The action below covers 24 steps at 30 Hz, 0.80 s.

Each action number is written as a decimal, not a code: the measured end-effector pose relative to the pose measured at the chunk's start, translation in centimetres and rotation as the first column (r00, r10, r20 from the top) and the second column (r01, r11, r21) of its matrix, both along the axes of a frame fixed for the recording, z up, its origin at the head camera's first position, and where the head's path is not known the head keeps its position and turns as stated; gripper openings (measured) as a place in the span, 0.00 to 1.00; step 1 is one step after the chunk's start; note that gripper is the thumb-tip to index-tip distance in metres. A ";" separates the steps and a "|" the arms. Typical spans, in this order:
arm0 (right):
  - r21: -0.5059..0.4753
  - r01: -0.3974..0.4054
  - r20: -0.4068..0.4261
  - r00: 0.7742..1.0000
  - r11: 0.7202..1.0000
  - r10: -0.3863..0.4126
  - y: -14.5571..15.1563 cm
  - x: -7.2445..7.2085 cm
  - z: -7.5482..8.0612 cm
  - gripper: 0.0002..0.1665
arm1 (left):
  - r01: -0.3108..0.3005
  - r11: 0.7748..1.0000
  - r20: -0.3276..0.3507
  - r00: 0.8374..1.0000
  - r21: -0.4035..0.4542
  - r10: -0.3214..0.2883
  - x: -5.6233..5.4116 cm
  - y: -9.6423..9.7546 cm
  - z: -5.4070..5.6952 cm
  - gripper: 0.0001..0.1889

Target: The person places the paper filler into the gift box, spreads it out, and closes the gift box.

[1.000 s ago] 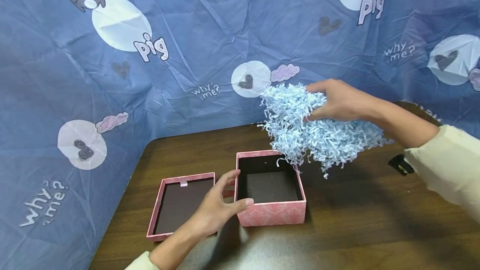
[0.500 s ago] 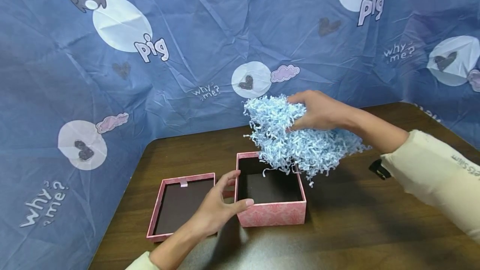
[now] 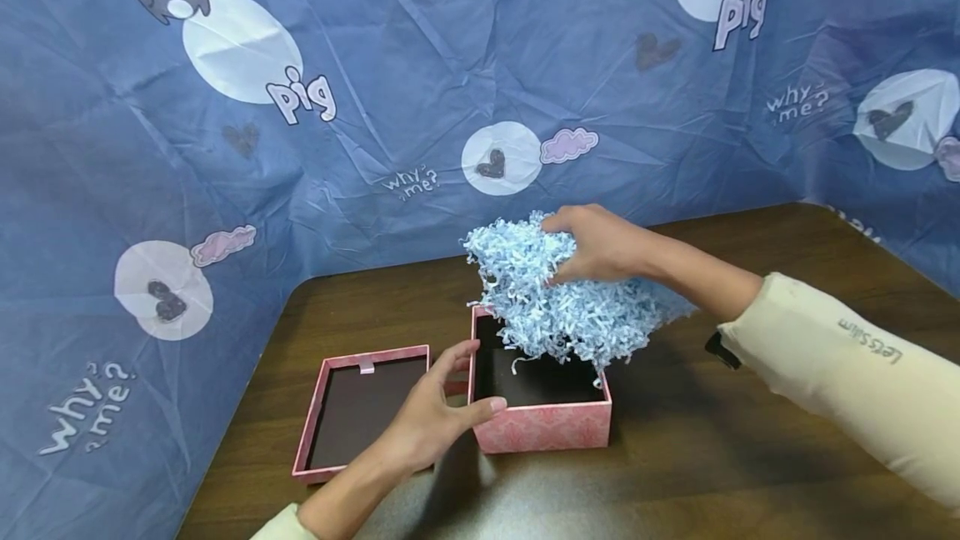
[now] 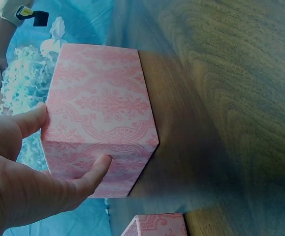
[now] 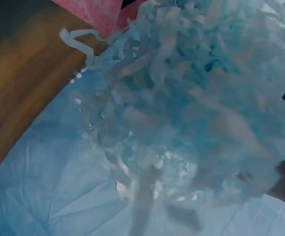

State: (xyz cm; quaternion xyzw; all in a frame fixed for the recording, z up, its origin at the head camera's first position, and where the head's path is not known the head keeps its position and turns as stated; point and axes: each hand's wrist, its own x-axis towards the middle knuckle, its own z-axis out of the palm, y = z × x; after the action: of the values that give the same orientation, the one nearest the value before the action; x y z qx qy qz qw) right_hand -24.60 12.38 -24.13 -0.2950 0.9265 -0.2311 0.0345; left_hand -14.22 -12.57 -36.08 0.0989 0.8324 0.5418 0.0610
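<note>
A bundle of light blue crinkled paper shred (image 3: pixel 555 315) hangs over the box, held by my right hand (image 3: pixel 600 244) from above. Its lower strands dangle at the opening, and it hides the box's back right rim. The box (image 3: pixel 543 427) is pink with a damask pattern and dark inside, and stands on the table with its top uncovered. My left hand (image 3: pixel 427 411) holds it at the near left corner, thumb at the front rim and fingers along the left side. In the left wrist view a fingertip presses the patterned wall (image 4: pixel 98 108). Shreds fill most of the right wrist view.
The matching pink lid (image 3: pixel 367 411) lies inside-up left of the box, partly behind my left forearm. Both rest on a dark wooden table (image 3: pixel 697 473). A blue printed cloth (image 3: pixel 405 107) hangs behind the table and along its sides.
My right hand has carried the paper shred left and down, from beside the box to over its opening. The left hand, box and lid have stayed in place.
</note>
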 end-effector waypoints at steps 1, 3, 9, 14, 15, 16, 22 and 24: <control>-0.001 0.000 0.003 1.000 1.000 0.000 -0.2 0.0 -0.1 0.42 | 0.001 1.000 0.004 1.000 -0.002 -0.001 0.0 0.0 0.0 0.37; -0.004 -0.002 0.008 1.000 1.000 0.002 -0.6 0.0 -0.4 0.42 | 0.000 1.000 0.010 1.000 -0.007 0.000 -0.1 -0.1 0.0 0.37; 0.002 -0.019 0.000 1.000 1.000 0.019 -1.8 0.1 -1.3 0.42 | 0.002 1.000 0.022 1.000 -0.009 -0.001 -0.2 -0.1 0.1 0.37; 0.041 -0.030 -0.027 0.999 0.999 0.031 -2.9 0.6 -2.1 0.40 | 0.007 1.000 0.022 1.000 -0.004 -0.007 -0.2 -0.1 0.1 0.37; 0.051 -0.028 -0.030 0.999 0.998 0.029 -3.1 0.7 -2.3 0.40 | 0.009 1.000 0.023 1.000 -0.005 -0.009 -0.2 -0.2 0.1 0.37; 0.066 -0.026 -0.036 0.999 0.997 0.028 -3.4 0.9 -2.4 0.40 | 0.011 1.000 0.024 1.000 -0.008 -0.011 -0.2 -0.2 0.1 0.37; 0.128 -0.022 -0.116 0.993 0.992 0.037 -4.6 1.2 -3.7 0.38 | 0.010 1.000 0.032 0.999 -0.015 -0.009 -0.2 -0.2 0.2 0.37; 0.135 -0.019 -0.143 0.989 0.991 0.039 -4.9 1.3 -4.4 0.38 | 0.009 1.000 0.032 0.999 -0.011 -0.008 -0.2 -0.2 0.2 0.37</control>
State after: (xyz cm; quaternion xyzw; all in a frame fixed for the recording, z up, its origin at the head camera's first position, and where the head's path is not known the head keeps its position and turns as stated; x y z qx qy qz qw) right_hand -23.29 7.45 -28.49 -0.3215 0.9355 -0.1458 -0.0101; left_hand -14.42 -12.75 -35.90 0.0934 0.8338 0.5385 0.0773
